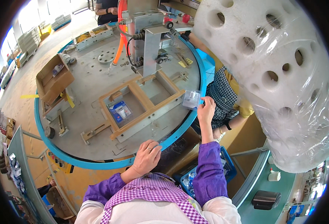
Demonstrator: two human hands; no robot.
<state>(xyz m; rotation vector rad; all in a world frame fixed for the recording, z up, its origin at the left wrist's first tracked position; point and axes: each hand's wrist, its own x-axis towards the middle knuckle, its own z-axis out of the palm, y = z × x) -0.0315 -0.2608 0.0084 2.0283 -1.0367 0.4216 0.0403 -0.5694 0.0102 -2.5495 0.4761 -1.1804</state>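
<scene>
My right hand (206,110) reaches over the right rim of a round table, its fingers closed on the edge of a clear plastic blister shell (191,99). Close to the near blue rim is my left hand (146,158), fingers loosely bent and slightly apart, a ring on one, nothing visible in them. Ahead of both lies a wooden frame fixture (141,98) with two openings. A blue printed card with a clear shell and a whitish item (121,111) rests in the left opening. The right opening (157,89) shows no pack.
A metal press head with orange hoses (149,48) rises behind the fixture. An open cardboard box (53,80) leans at the left. A large plastic-wrapped foam roll (261,67) hangs at the right, beside a co-worker's arm (236,121). A blue basket (226,166) stands below.
</scene>
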